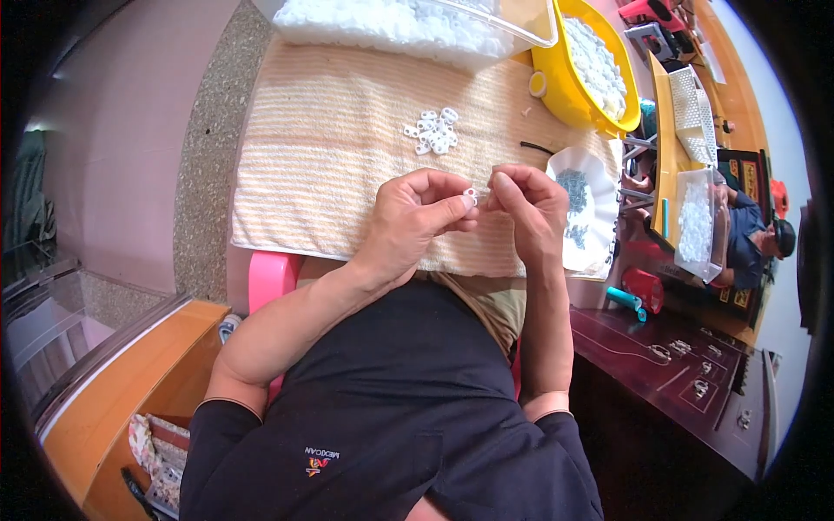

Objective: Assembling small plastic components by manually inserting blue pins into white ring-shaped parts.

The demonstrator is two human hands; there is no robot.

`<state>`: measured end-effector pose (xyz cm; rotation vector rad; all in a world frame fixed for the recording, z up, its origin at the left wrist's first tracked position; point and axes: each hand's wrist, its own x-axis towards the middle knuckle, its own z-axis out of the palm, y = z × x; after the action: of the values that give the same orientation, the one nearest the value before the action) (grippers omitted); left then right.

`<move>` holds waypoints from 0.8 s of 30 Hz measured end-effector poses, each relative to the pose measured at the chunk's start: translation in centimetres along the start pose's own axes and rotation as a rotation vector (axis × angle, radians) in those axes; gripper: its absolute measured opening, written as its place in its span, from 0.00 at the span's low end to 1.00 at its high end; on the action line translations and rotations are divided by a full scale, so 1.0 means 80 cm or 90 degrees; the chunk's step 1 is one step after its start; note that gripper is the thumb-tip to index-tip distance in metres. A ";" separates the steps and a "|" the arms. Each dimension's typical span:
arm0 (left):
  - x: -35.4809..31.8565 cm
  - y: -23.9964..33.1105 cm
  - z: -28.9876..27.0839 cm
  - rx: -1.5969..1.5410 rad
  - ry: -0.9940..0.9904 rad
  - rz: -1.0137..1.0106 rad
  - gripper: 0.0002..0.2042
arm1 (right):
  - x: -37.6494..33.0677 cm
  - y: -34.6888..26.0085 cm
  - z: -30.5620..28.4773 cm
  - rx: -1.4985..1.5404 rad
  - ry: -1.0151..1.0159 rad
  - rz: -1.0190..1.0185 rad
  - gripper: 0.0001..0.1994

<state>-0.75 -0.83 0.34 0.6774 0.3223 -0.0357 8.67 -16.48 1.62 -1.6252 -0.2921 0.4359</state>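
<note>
My left hand (pixel 408 215) is closed, pinching a small white plastic piece with holes (pixel 471 194) between thumb and fingertips. Close beside it, my right hand (pixel 532 208) is closed too, thumb against forefinger; whatever lies between those fingertips is too small to make out. Both hands are over a striped, cream-coloured towel (pixel 313 156). Beyond them on the towel lies a loose pile of similar white pieces (pixel 433 132). To the right of my right hand sits a white fluted paper dish (pixel 598 187) with many tiny dark grey metal parts (pixel 573 195).
A clear plastic bin (pixel 547 35) full of white pieces stands at the far edge, beside a yellow basin (pixel 630 123) holding more. A thin black rod (pixel 537 148) lies near the basin. Farther right, another person (pixel 745 226) is by a wooden table with a clear tub (pixel 695 217). A pink stool (pixel 271 276) shows at left.
</note>
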 end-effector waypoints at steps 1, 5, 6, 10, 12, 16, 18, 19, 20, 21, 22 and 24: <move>0.000 0.001 0.000 -0.011 0.002 0.003 0.07 | 0.006 -0.001 0.004 -0.047 0.012 0.000 0.08; 0.001 0.004 0.001 -0.012 -0.011 0.019 0.07 | 0.029 0.012 0.009 -0.210 -0.025 -0.050 0.09; 0.000 0.005 0.001 -0.013 -0.010 0.025 0.07 | 0.035 0.014 0.014 -0.210 -0.026 -0.052 0.09; -0.002 0.006 0.002 -0.023 -0.023 0.042 0.07 | 0.051 0.012 0.030 -0.411 -0.057 -0.244 0.11; -0.002 0.006 0.001 -0.027 -0.023 0.044 0.07 | 0.053 0.003 0.039 -0.550 -0.060 -0.338 0.12; -0.001 0.006 0.000 -0.030 -0.025 0.048 0.07 | 0.050 -0.006 0.050 -0.608 -0.068 -0.309 0.13; -0.001 0.006 0.000 -0.034 -0.028 0.046 0.07 | 0.051 -0.005 0.048 -0.609 -0.077 -0.311 0.12; -0.001 0.006 0.000 -0.039 -0.031 0.045 0.07 | 0.051 -0.004 0.046 -0.609 -0.077 -0.311 0.12; -0.001 0.006 0.000 -0.039 -0.030 0.044 0.07 | 0.051 -0.002 0.044 -0.578 -0.084 -0.301 0.11; -0.001 0.006 0.000 -0.036 -0.028 0.044 0.07 | 0.052 -0.002 0.042 -0.548 -0.092 -0.292 0.10; -0.001 0.006 0.000 -0.034 -0.027 0.044 0.07 | 0.051 -0.002 0.039 -0.547 -0.092 -0.292 0.10; -0.001 0.006 -0.001 -0.035 -0.027 0.043 0.07 | 0.049 -0.004 0.033 -0.479 -0.120 -0.216 0.08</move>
<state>-0.79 -0.38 0.63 0.6318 0.2589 0.0227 10.97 -12.36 1.33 -2.2073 -0.9445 0.2207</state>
